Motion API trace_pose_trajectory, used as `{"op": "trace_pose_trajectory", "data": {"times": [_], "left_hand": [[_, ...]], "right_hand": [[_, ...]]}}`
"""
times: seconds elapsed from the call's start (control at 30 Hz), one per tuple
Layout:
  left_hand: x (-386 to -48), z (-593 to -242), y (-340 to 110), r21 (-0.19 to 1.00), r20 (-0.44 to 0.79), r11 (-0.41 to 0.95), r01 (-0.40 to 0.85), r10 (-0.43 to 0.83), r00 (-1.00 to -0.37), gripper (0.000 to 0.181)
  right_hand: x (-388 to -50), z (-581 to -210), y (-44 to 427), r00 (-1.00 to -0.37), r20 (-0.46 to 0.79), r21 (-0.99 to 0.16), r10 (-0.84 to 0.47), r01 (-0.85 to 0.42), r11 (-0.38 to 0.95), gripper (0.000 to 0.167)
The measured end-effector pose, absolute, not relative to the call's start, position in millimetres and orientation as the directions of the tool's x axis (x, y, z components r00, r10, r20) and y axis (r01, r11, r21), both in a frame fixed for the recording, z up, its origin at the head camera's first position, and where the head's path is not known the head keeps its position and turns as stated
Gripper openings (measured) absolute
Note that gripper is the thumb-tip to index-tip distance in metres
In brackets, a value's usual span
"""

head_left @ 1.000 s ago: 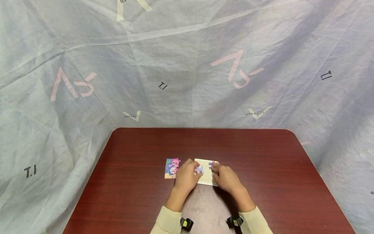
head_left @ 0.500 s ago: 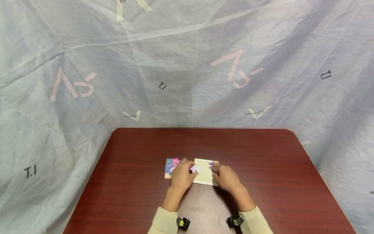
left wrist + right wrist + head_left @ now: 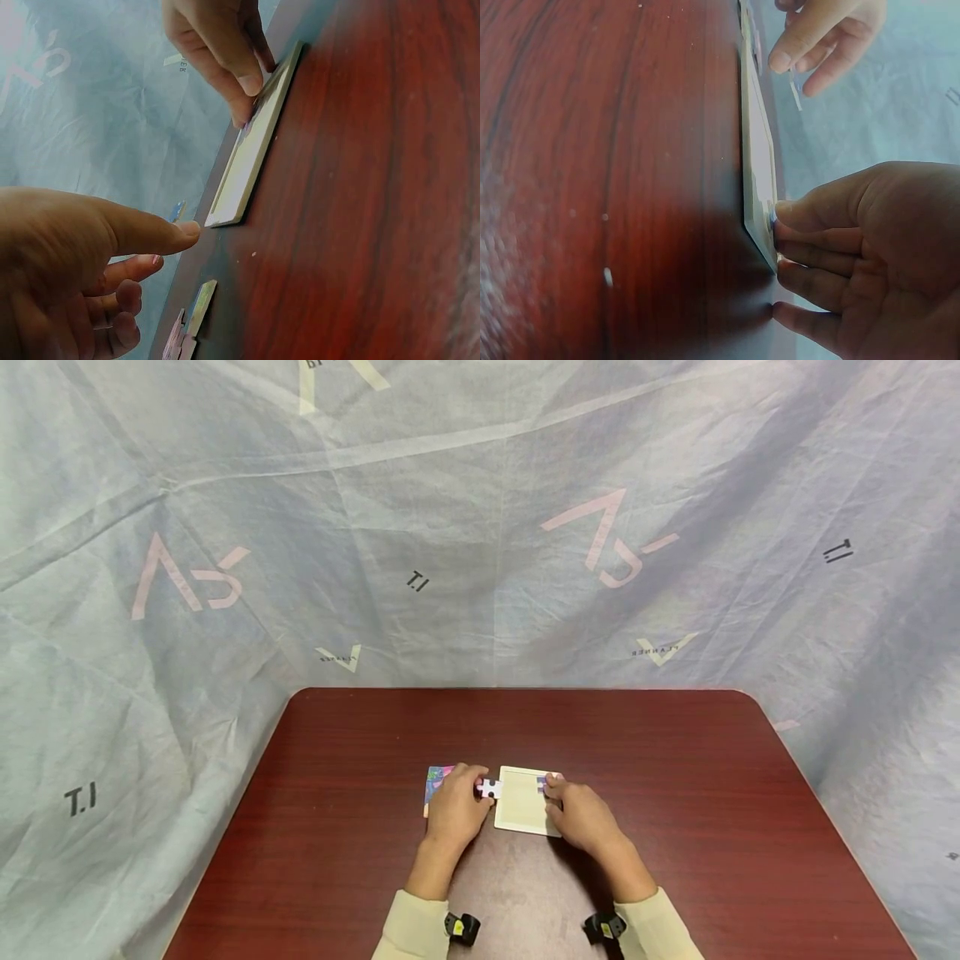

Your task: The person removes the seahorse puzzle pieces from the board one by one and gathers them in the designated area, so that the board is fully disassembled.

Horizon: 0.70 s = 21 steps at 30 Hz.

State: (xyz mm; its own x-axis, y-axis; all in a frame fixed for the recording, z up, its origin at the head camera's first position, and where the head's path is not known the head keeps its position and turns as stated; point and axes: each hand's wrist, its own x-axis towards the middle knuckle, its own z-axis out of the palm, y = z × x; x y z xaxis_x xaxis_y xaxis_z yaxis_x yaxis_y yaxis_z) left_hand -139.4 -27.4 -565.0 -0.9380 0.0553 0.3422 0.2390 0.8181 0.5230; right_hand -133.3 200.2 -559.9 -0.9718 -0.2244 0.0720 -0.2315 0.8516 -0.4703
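My left hand (image 3: pixel 454 806) pinches a pale jigsaw piece (image 3: pixel 491 789) between thumb and fingers, just off the left edge of a cream puzzle tray (image 3: pixel 517 818). In the right wrist view that piece (image 3: pixel 796 96) shows above the table, tilted. My right hand (image 3: pixel 583 816) is at the tray's right side, its thumb and fingers on a purple jigsaw piece (image 3: pixel 541 784) in the upper right corner. Fingers hide most of that piece. Beneath and left of my left hand lie joined colourful jigsaw pieces (image 3: pixel 433 783), partly covered by it.
A dark red wooden table (image 3: pixel 360 860) extends around the tray. Behind it hangs a grey printed cloth (image 3: pixel 465 527). Black straps with small devices (image 3: pixel 462 929) sit at both wrists.
My left hand has moved left with the pale jigsaw piece, from over the tray to beyond its left edge, covering more of the joined pieces. My right hand has stayed in place.
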Motion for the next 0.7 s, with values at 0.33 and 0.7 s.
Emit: {"op": "trace_pose_trajectory", "data": {"times": [0.33, 0.7], "left_hand": [[-139.3, -566.7, -40.2, 0.522, 0.355, 0.827, 0.209, 0.012, -0.935, 0.041], [-141.5, -570.4, -50.9, 0.545, 0.346, 0.818, 0.183, -0.021, -0.938, 0.029]], "right_hand": [[-134.7, -557.7, 200.2, -0.972, 0.059, -0.474, -0.229, -0.229, 0.850, 0.039], [-133.7, -558.1, 199.5, -0.971, 0.067, -0.478, -0.229, -0.233, 0.847, 0.038]]}}
